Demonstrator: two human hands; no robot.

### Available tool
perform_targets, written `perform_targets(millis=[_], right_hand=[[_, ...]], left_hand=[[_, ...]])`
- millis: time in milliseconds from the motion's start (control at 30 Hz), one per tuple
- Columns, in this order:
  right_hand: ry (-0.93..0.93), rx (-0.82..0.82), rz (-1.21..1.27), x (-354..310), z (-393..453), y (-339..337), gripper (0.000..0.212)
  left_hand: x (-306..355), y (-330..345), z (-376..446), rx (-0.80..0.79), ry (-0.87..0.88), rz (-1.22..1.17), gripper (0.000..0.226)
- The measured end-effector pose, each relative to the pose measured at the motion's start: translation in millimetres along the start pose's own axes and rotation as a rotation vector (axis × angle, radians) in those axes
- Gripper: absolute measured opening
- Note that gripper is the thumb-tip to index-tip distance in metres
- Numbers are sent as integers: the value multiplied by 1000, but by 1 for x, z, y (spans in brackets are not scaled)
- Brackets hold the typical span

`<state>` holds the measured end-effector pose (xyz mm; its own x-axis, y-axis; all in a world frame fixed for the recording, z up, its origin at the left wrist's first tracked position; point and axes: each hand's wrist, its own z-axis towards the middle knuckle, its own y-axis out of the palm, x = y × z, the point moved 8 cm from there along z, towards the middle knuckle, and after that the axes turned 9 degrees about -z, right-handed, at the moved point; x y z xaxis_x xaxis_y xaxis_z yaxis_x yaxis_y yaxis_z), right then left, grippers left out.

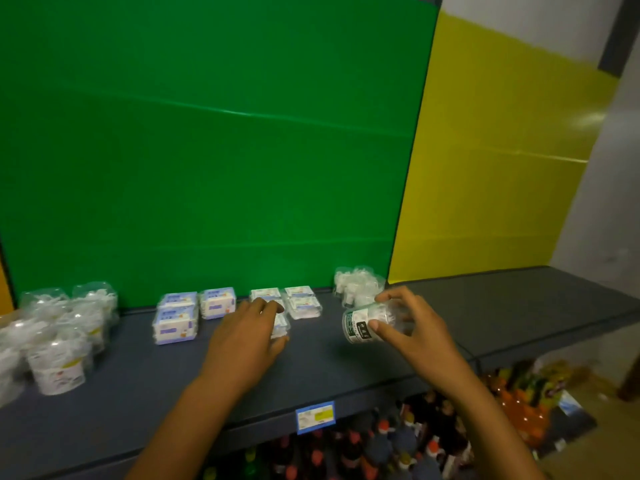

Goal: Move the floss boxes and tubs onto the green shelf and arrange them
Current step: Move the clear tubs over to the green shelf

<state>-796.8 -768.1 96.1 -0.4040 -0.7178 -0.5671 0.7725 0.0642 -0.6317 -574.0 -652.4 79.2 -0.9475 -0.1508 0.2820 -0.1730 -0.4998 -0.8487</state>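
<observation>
A person's right hand [405, 327] is gripping a clear tub [369, 322] tilted on its side above the grey shelf [311, 368], while the left hand [247, 332] is covering a small box [280, 325], grasp unclear. Blurred tubs [57, 341] are running off the left edge.

A large green panel [207, 150] fills the view from nine to twelve o'clock, creased by faint horizontal folds. At two o'clock a yellow panel [502, 161] adjoins it, with a pale grey wall [602, 188] beyond at three. A dark grey shelf board [346, 368] crosses the lower middle, carrying a blue price tag [315, 417] on its front edge at six. Below, bottles [398, 441] stand crowded at five o'clock. The light is dim.
</observation>
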Motion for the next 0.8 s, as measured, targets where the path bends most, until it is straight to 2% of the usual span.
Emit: perform_targets(millis=[167,267,433,800], right_hand=[[36,-5,-33,58,-12,-29,34],[100,-4,-28,88,-11,-37,45],[146,-3,17,124,4,-46,48],[89,-61,18,176,85,-30,41]], left_hand=[[46,40,4,-13,-14,15,47],[59,56,10,-29,-48,28,50],[75,73,32,-11,-75,45,52],[63,117,114,5,-140,6,53]])
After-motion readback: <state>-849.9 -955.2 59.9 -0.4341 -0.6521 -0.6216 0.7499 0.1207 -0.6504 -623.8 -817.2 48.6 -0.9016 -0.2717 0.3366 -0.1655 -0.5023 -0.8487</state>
